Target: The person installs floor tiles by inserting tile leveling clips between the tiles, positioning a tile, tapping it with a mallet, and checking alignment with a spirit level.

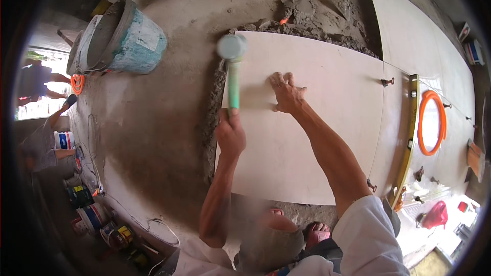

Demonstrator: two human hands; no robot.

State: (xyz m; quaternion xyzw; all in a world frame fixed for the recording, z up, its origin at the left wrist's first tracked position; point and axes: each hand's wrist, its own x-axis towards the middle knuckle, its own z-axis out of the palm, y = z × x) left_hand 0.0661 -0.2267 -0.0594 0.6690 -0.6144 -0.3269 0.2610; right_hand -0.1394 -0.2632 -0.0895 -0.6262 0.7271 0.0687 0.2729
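My left hand (230, 134) is wrapped round the green handle of a mallet (233, 86). The mallet's pale, round head, slightly blurred, is over the far left corner of a large cream floor tile (286, 153). I cannot tell whether the head touches the tile. On the tile's surface, right of the mallet, my right hand (289, 94) rests with its fingers spread and nothing in it. Rough grey mortar (307, 33) shows along the tile's far and left edges. Small dark red tile clips (387, 82) stand at the joint on its right.
A mortar-stained turquoise bucket (138, 41) stands at the far left. A yellow spirit level (409, 138) and an orange hose coil (432, 122) lie on laid tiles at right. Paint tubs (93, 216) line the left side; another person (43, 140) is beyond. My feet (318, 234) are at the near edge.
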